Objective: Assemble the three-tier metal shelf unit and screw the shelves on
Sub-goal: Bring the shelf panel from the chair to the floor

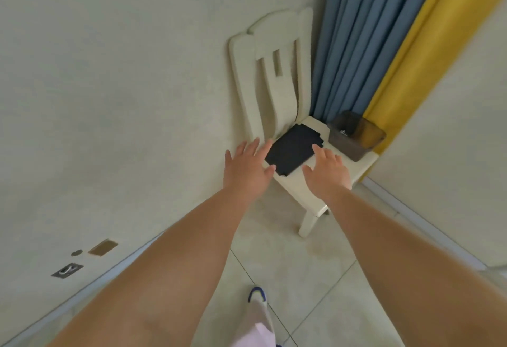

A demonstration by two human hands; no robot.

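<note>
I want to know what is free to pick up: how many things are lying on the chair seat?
2: a stack of dark flat panels mid-seat, between both open hands, and a brown bin at the seat's right edge by the curtains. Anything inside the bin is unclear.

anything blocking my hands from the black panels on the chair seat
Nothing visible does. The left hand and right hand are both open, reaching toward the stack of black panels lying flat on the chair seat. The brown bin sits at the far right of the seat, beside the stack, not in the path.
</note>
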